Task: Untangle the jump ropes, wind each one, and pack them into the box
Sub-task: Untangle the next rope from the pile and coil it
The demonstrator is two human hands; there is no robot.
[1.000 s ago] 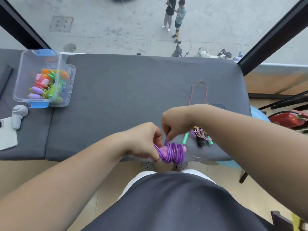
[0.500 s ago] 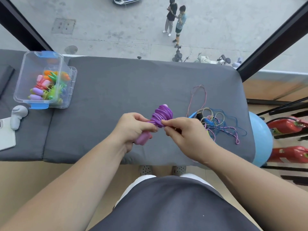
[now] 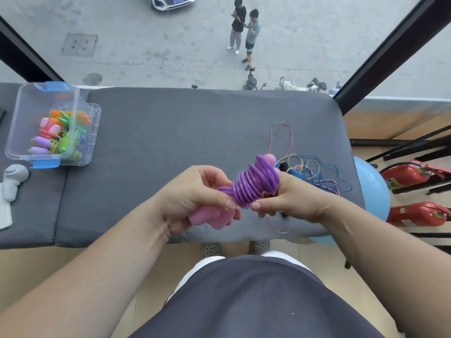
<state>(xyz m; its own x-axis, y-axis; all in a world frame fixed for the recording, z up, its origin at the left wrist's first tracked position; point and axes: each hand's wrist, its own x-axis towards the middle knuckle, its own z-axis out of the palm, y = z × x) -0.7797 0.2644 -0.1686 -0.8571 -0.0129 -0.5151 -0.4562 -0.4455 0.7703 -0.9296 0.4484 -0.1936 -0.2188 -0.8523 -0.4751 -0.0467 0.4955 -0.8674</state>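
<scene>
Left hand [image 3: 192, 193]: fingers [image 3: 210, 173] curled tight round the pink handles [image 3: 207, 217], thumb clamped on the low end of the coil. Right hand [image 3: 292, 201]: thumb and forefinger pinch the cord at the coil's lower edge. Its other fingers sit behind the coil, so I can't tell how they lie.

Purple jump rope [image 3: 255, 182]: wound in close turns round the paired handles and held in the air over the near part of the desk [image 3: 195, 132], tilted up to the right. A pink handle end pokes out at the top.

Handling, my read:
- Light.
- Cord looks like smooth plastic, so it's springy and slippery and the turns will want to spring loose if the pinch lets go.
- Handles are rigid, so they're the place to hold.
- Grip across the wound section when moving it, not by a single loop.
- The free end probably needs tucking before release.

Further out:
- Tangle [image 3: 314, 172] of thin cords in blue, pink and yellowish, on the desk just behind the right hand, not yet sorted.
- Clear plastic box [image 3: 17, 145] with blue latches at the far left, well apart from the hands, already holding several wound ropes.
- White device [image 3: 13, 178] just beside the box.
- Fire extinguishers [image 3: 412, 175] on the floor to the right.
</scene>
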